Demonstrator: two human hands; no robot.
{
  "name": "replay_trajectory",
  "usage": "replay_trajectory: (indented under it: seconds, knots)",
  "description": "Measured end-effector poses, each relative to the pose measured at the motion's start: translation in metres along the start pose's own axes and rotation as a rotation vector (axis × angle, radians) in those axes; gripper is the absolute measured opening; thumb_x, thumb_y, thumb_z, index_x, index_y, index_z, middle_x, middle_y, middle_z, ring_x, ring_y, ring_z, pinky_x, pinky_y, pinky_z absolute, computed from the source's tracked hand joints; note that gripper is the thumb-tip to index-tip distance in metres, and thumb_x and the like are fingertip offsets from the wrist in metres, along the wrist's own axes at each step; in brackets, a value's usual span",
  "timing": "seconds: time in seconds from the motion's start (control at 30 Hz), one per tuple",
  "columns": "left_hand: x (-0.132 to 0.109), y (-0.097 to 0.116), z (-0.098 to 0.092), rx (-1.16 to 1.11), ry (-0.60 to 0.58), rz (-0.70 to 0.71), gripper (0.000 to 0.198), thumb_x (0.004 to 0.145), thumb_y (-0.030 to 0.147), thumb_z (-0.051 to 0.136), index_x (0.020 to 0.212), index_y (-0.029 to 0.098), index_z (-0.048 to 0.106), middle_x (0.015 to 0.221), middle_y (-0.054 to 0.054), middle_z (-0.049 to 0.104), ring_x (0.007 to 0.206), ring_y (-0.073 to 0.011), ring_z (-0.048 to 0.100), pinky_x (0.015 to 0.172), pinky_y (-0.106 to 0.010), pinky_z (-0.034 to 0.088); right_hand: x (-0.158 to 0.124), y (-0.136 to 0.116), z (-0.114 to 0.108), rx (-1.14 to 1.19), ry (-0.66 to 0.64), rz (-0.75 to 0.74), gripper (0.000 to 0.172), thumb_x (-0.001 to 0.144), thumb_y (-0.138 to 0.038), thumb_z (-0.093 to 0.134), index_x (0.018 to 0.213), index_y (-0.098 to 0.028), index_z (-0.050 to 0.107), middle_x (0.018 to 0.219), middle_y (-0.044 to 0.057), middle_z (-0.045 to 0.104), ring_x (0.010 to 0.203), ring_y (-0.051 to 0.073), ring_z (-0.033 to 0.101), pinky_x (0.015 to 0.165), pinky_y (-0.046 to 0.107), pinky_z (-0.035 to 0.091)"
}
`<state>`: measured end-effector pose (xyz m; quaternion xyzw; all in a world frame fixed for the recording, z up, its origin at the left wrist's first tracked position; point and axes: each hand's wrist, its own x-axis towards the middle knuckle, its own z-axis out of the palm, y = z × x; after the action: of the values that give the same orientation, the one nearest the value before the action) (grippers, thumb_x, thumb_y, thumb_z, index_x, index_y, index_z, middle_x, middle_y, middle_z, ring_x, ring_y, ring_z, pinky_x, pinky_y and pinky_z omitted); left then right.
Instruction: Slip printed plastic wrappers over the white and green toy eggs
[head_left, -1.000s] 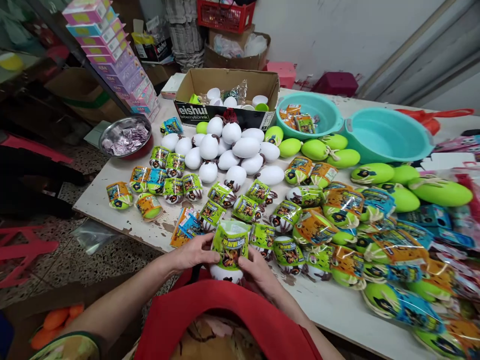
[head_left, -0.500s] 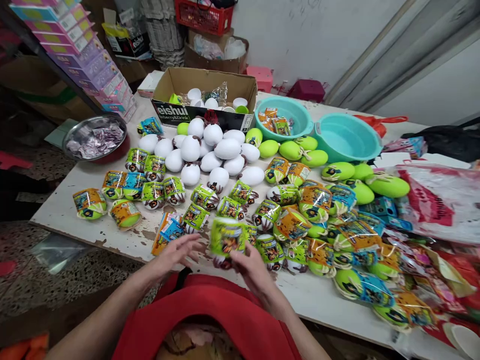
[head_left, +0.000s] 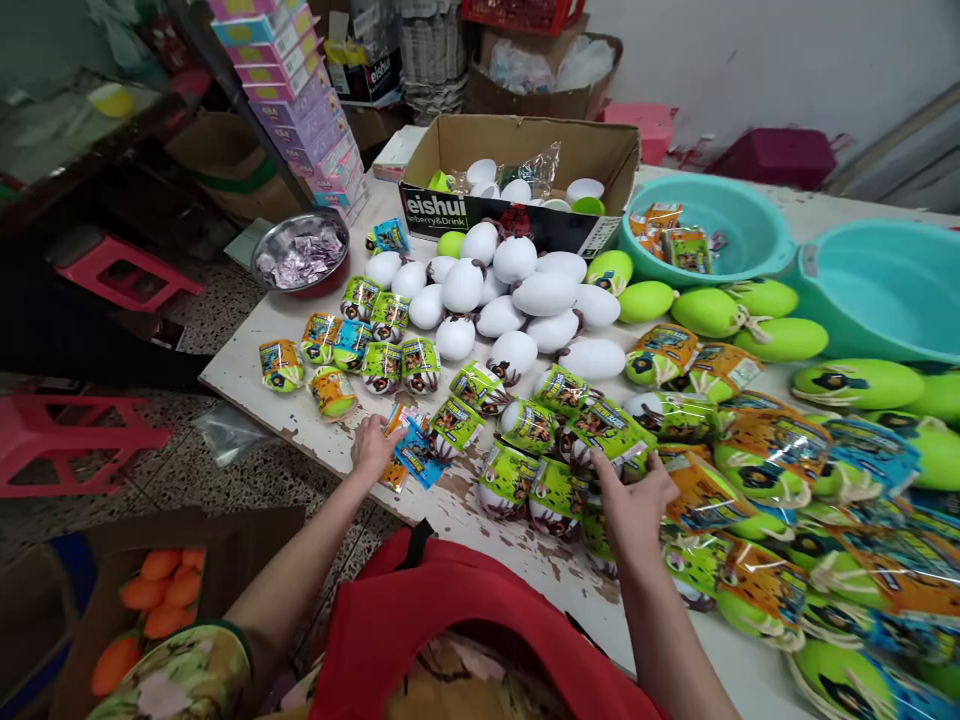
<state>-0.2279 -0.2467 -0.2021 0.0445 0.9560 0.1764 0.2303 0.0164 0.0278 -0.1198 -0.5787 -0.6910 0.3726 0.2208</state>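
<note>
My left hand (head_left: pixel 373 447) is at the table's front edge, fingers curled on an orange packet (head_left: pixel 393 472). A blue packet (head_left: pixel 420 452) lies partly over it. My right hand (head_left: pixel 636 505) has its thumb and fingers around a white toy egg in a green printed wrapper (head_left: pixel 613 428), at the top of a group of similar eggs. Other green-wrapped eggs (head_left: pixel 508 478) lie between my hands. Behind them is a heap of bare white eggs (head_left: pixel 546 294) with brown strands.
A cardboard box (head_left: pixel 517 135) with cup-like shells stands at the back. Turquoise basins (head_left: pixel 780 240) are at the back right, a metal bowl (head_left: pixel 274 275) of small packets at the back left. Orange- and blue-wrapped green eggs (head_left: pixel 772 445) crowd the right side. A red stool (head_left: pixel 82 440) stands left.
My right hand has carried the green-wrapped egg rightward onto the group. My left hand has moved from beside that egg to the packets. The view has turned left.
</note>
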Motion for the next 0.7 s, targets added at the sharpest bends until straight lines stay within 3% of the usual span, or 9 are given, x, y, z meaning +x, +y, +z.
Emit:
replay_trajectory:
  seconds: [0.07, 0.17, 0.27, 0.33, 0.43, 0.5, 0.57, 0.63, 0.7]
  knots:
    - [-0.001, 0.003, 0.006, 0.016, -0.020, 0.015, 0.038, 0.075, 0.049, 0.064, 0.098, 0.018, 0.058, 0.112, -0.015, 0.059, 0.107, -0.0302, 0.053, 0.081, -0.035, 0.039, -0.014, -0.005, 0.000, -0.008, 0.066, -0.059, 0.095, 0.067, -0.059, 0.069, 0.139, -0.007, 0.035, 0.136, 0.022, 0.028, 0.129, 0.036, 0.031, 0.105, 0.052, 0.035]
    - [0.001, -0.002, 0.005, 0.020, -0.047, 0.020, 0.018, 0.083, 0.036, 0.057, 0.085, 0.018, 0.059, 0.099, -0.012, 0.062, 0.094, -0.0252, 0.056, 0.075, -0.032, 0.038, -0.032, -0.013, 0.002, 0.033, 0.055, -0.174, 0.080, 0.072, -0.054, 0.068, 0.135, -0.012, 0.042, 0.136, 0.020, 0.028, 0.127, 0.032, 0.035, 0.095, 0.046, 0.045]
    - [-0.005, -0.004, -0.012, -0.008, -0.054, 0.083, 0.015, 0.087, 0.030, 0.049, 0.082, 0.018, 0.057, 0.090, -0.008, 0.062, 0.087, -0.0206, 0.055, 0.073, -0.028, 0.038, -0.047, -0.021, 0.010, 0.021, 0.029, -0.368, 0.059, 0.078, -0.047, 0.066, 0.124, -0.014, 0.052, 0.128, 0.018, 0.041, 0.122, 0.030, 0.041, 0.094, 0.047, 0.044]
    - [-0.018, 0.003, -0.033, -0.041, -0.079, 0.175, 0.015, 0.087, 0.030, 0.047, 0.084, 0.018, 0.056, 0.083, -0.004, 0.061, 0.081, -0.0183, 0.055, 0.072, -0.026, 0.039, -0.060, -0.031, 0.020, 0.049, -0.099, -0.520, 0.045, 0.082, -0.040, 0.064, 0.119, -0.017, 0.056, 0.119, 0.014, 0.052, 0.115, 0.028, 0.048, 0.096, 0.047, 0.042]
    - [-0.049, 0.028, -0.065, -0.130, -0.223, 0.441, 0.015, 0.086, 0.032, 0.048, 0.082, 0.021, 0.057, 0.074, 0.002, 0.059, 0.071, -0.0152, 0.054, 0.069, -0.024, 0.040, -0.083, -0.052, 0.043, 0.142, -0.469, -0.641, 0.050, 0.077, -0.041, 0.070, 0.121, -0.020, 0.057, 0.118, 0.012, 0.058, 0.112, 0.027, 0.052, 0.098, 0.044, 0.041]
    - [-0.067, 0.049, -0.080, -0.222, -0.387, 0.666, 0.018, 0.086, 0.034, 0.049, 0.079, 0.021, 0.059, 0.074, 0.001, 0.061, 0.071, -0.0152, 0.055, 0.069, -0.023, 0.041, -0.091, -0.064, 0.060, 0.185, -0.725, -0.586, 0.047, 0.071, -0.045, 0.074, 0.110, -0.020, 0.065, 0.108, 0.010, 0.064, 0.103, 0.028, 0.057, 0.092, 0.041, 0.044]
    - [-0.076, 0.069, -0.086, -0.342, -0.437, 0.712, 0.018, 0.083, 0.037, 0.055, 0.084, 0.022, 0.063, 0.080, 0.000, 0.064, 0.076, -0.0161, 0.058, 0.071, -0.024, 0.042, -0.090, -0.069, 0.073, 0.267, -0.906, -0.376, 0.029, 0.077, -0.047, 0.066, 0.086, -0.020, 0.071, 0.081, 0.004, 0.067, 0.079, 0.022, 0.060, 0.077, 0.034, 0.048]
    - [-0.077, 0.088, -0.081, -0.531, -0.403, 0.581, 0.031, 0.074, 0.042, 0.065, 0.097, 0.022, 0.063, 0.091, -0.002, 0.066, 0.079, -0.0173, 0.060, 0.072, -0.026, 0.045, -0.082, -0.067, 0.076, 0.424, -0.940, -0.124, 0.032, 0.078, -0.049, 0.063, 0.075, -0.018, 0.071, 0.066, 0.000, 0.062, 0.062, 0.016, 0.055, 0.065, 0.029, 0.046]
    - [-0.076, 0.106, -0.068, -0.693, -0.459, 0.414, 0.046, 0.065, 0.045, 0.071, 0.101, 0.019, 0.062, 0.092, -0.004, 0.067, 0.075, -0.0179, 0.060, 0.067, -0.028, 0.047, -0.073, -0.064, 0.070, 0.579, -0.867, 0.048, 0.034, 0.070, -0.050, 0.069, 0.075, -0.016, 0.070, 0.065, -0.001, 0.060, 0.058, 0.013, 0.051, 0.062, 0.027, 0.044]
